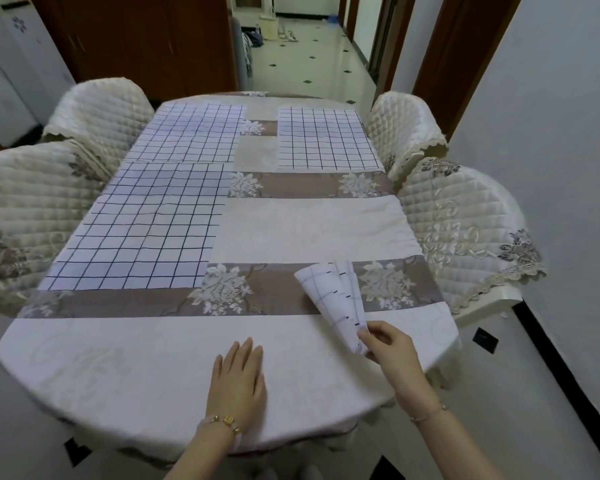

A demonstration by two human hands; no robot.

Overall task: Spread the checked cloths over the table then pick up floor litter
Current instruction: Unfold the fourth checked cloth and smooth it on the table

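Three white checked cloths lie flat on the table (118, 358): one at the near left (142, 226), one at the far left (191, 133), one at the far right (326, 138). A folded checked cloth (336, 299) fans out over the near right of the table, and my right hand (392, 348) pinches its near corner. My left hand (238, 375) rests flat on the tablecloth near the front edge, fingers straight and holding nothing.
Quilted cream chairs stand on both sides: two on the left (25, 216) (101, 109) and two on the right (465, 223) (402, 126). A tiled corridor (309, 64) runs beyond the table. A wall (551, 133) is close on the right.
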